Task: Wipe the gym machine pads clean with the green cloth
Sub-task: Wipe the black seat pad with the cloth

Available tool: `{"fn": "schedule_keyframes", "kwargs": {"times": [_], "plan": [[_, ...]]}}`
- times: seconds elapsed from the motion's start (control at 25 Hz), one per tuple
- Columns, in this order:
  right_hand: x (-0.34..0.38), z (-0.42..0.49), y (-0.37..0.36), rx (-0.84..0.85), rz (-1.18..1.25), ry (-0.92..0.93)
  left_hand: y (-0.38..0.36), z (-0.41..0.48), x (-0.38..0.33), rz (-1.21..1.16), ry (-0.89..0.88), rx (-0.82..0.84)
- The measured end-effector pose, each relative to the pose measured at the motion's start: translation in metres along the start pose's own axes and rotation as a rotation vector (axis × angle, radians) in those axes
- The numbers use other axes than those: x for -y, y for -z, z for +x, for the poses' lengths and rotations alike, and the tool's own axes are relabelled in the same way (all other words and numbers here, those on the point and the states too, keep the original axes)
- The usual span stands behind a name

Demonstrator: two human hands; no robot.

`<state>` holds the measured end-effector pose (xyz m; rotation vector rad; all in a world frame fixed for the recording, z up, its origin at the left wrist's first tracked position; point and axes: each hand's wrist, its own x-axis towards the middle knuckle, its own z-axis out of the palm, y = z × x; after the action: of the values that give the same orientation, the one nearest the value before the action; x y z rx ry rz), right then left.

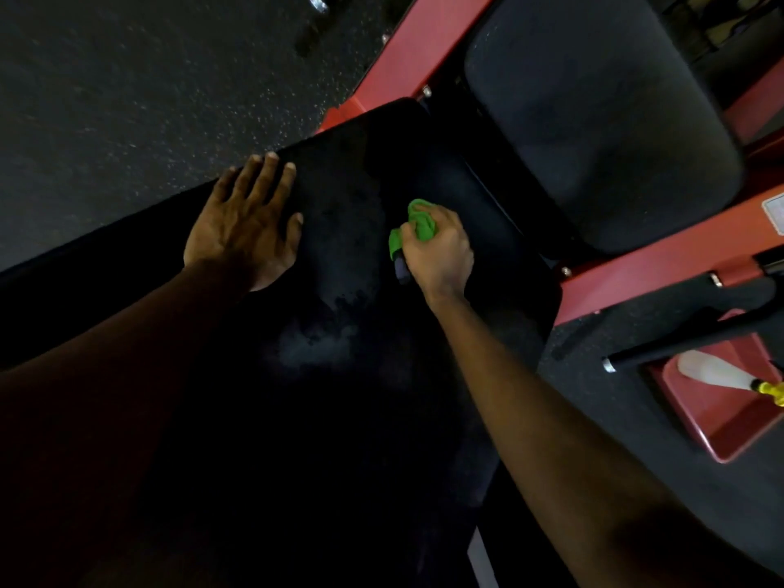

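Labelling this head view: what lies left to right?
Left hand flat on the near pad → green cloth gripped by right hand → far black pad → white bottle in red tray.

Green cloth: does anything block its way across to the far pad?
Nothing visible does. The right hand grips the green cloth on the near pad; only bare pad and a narrow dark gap separate it from the far pad. The left hand lies flat at the near pad's left edge.
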<state>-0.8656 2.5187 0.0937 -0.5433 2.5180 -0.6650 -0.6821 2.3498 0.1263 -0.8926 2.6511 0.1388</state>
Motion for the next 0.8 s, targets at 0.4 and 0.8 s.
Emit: {"fn": "schedule_keyframes", "kwargs": {"times": [0.4,0.8], "plan": [[-0.074,-0.115,0.043,0.0,-0.016,0.008,0.005,-0.001,0.0,-0.003,0.011,0.027],[-0.047,-0.133,0.031,0.106,0.027,0.14,0.004,0.0,0.0,0.015,0.016,0.033]]}}
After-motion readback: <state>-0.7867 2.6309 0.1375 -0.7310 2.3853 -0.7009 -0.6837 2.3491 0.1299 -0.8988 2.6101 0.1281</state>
